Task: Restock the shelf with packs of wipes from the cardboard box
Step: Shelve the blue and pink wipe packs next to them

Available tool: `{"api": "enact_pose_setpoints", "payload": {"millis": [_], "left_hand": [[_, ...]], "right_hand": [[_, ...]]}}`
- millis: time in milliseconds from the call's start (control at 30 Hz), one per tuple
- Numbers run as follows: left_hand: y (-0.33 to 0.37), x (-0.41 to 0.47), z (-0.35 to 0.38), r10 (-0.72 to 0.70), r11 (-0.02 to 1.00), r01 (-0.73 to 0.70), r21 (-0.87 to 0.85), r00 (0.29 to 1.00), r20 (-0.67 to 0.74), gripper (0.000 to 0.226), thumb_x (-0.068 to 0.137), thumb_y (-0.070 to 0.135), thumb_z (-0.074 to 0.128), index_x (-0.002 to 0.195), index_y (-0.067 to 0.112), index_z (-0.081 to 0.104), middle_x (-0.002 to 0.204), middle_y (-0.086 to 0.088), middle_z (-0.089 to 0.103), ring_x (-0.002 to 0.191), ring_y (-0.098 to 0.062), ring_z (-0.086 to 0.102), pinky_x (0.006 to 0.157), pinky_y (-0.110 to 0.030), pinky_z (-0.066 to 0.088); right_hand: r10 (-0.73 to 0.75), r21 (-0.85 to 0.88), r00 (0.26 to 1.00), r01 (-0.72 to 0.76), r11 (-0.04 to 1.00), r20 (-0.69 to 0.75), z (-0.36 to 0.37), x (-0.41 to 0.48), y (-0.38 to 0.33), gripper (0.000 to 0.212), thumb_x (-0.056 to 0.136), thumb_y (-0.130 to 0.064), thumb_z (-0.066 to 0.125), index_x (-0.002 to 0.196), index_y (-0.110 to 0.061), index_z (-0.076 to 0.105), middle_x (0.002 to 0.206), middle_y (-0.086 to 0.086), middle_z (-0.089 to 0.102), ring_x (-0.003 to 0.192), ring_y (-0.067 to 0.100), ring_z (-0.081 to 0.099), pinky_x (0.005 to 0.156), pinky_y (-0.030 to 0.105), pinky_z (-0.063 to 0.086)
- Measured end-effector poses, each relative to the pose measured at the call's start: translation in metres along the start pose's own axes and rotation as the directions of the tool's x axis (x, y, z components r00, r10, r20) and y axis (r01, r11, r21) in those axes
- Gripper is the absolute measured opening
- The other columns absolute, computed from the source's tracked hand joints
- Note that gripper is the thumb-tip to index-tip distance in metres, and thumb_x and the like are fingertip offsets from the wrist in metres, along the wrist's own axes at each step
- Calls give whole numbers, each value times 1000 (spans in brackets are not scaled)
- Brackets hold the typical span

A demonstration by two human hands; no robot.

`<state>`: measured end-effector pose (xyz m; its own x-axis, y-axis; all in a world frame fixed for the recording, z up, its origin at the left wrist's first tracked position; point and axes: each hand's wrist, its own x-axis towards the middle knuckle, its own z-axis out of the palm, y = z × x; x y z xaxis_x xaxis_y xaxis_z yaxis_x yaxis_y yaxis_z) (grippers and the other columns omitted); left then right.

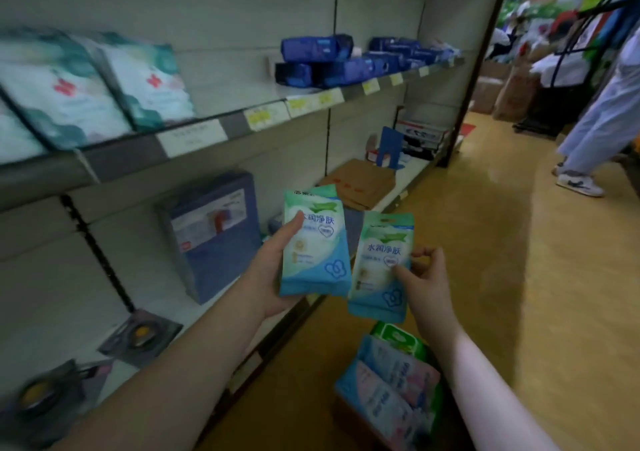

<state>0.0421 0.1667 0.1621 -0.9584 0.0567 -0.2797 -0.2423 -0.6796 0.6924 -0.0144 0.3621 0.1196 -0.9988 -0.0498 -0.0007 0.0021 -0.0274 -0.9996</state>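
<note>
**Surface and room.** A shop aisle is recorded. A grey shelving unit runs along the left and a yellow-tan floor (502, 277) lies to the right.

- The upper shelf (221, 128) lies above and to the left of the fingers and is fronted by price labels (266, 115).
- White-and-teal packs (69, 93) are stood on it at the near end, and dark blue packs (322, 60) are stacked farther along.
- On the lower shelf (166, 312), a blue boxed item (214, 239) is stood upright just left of the left fingers. Flattened cardboard (360, 180) is laid beyond them.
- A person's pale trouser legs (595, 131) and a trainer (578, 183) are noted well away to the right.

**Hands.** Both forearms are extended forward, level with the lower shelf.

- The left hand (273, 267) is closed round the left-hand pack of wipes (318, 256), which is held upright with its printed face to the camera. The thumb is laid across the front, and the remaining fingers are hidden behind the pack. The top edge of a second pack is seen behind the first.
- The right hand (429, 280) is closed on the right-hand pack of wipes (377, 270). The pack is pinched at its right edge between thumb and curled fingers (426, 252), and is held upright and slightly lower.
- The two packs are held side by side; whether their edges touch cannot be told.

**Stock.** The cardboard box (348, 419) is stood on the floor directly below the right fingers. It is filled with boxed packs (391, 378) in blue, pink and green.
</note>
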Motion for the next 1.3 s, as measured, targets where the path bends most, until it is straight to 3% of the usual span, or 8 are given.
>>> {"api": "enact_pose_setpoints", "payload": {"millis": [267, 467, 600, 767, 867, 1000, 1133, 1300], "left_hand": [[74, -66, -8, 224, 972, -206, 116, 959, -174, 16, 91, 17, 50, 96, 8, 62, 70, -12, 73, 55, -25, 70, 48, -33, 57], [131, -124, -17, 350, 928, -319, 191, 923, -161, 36, 92, 41, 49, 106, 13, 66, 91, -12, 74, 74, -27, 71, 73, -41, 56], [164, -170, -28, 524, 840, -451, 301, 820, -232, 36, 90, 32, 54, 118, 9, 57, 111, -16, 68, 91, -32, 67, 78, -48, 54], [210, -240, -58, 756, 636, -595, 490, 609, -241, 15, 87, 14, 58, 87, 20, 44, 76, 0, 66, 68, -19, 62, 63, -31, 51], [237, -285, -87, 834, 542, -639, 546, 487, -257, 25, 86, 6, 56, 102, 19, 41, 70, 6, 67, 58, -11, 63, 47, -20, 49], [259, -338, -119, 865, 501, -682, 533, 388, -317, 33, 83, -2, 58, 102, 20, 41, 93, -1, 68, 72, -18, 68, 58, -31, 57], [267, -366, -142, 862, 506, -650, 567, 364, -352, 36, 82, -7, 57, 111, 13, 49, 111, -10, 65, 87, -25, 68, 66, -37, 60], [267, -375, -159, 851, 516, -695, 501, 350, -392, 19, 88, 5, 57, 103, 17, 53, 100, -5, 67, 83, -23, 68, 72, -44, 58]], "right_hand": [[-43, 60, 995, 38, 997, 90, 80, -32, -62, 26, 89, 2, 54, 94, -17, 37, 97, 0, 59, 86, 17, 64, 57, 26, 55], [-37, 151, 988, 14, 988, 150, 145, -62, -111, 24, 90, -2, 52, 103, -16, 39, 92, -2, 55, 77, 17, 62, 57, 30, 54], [-26, 301, 965, -55, 952, 261, 192, -88, -142, 31, 87, -10, 62, 107, -19, 40, 96, 4, 60, 80, 26, 66, 69, 45, 58], [-131, 369, 929, -7, 929, 346, 265, -116, -179, 33, 83, 1, 63, 94, -19, 40, 96, 9, 58, 78, 27, 64, 75, 45, 55], [-248, 376, 889, 94, 922, 384, 317, -130, -197, 34, 82, 11, 55, 95, -16, 38, 88, 5, 59, 68, 17, 61, 59, 28, 55], [-379, 404, 794, 186, 896, 475, 377, -150, -221, 42, 80, 15, 54, 87, -23, 38, 87, 3, 63, 67, 11, 66, 63, 27, 55], [-424, 309, 701, 294, 904, 574, 420, -160, -229, 46, 79, 11, 62, 86, -25, 34, 109, 16, 59, 92, 27, 64, 79, 41, 54], [-463, 198, 569, 466, 862, 680, 455, -163, -224, 50, 75, 12, 65, 105, -14, 34, 118, 15, 58, 99, 21, 61, 89, 38, 52]]}}
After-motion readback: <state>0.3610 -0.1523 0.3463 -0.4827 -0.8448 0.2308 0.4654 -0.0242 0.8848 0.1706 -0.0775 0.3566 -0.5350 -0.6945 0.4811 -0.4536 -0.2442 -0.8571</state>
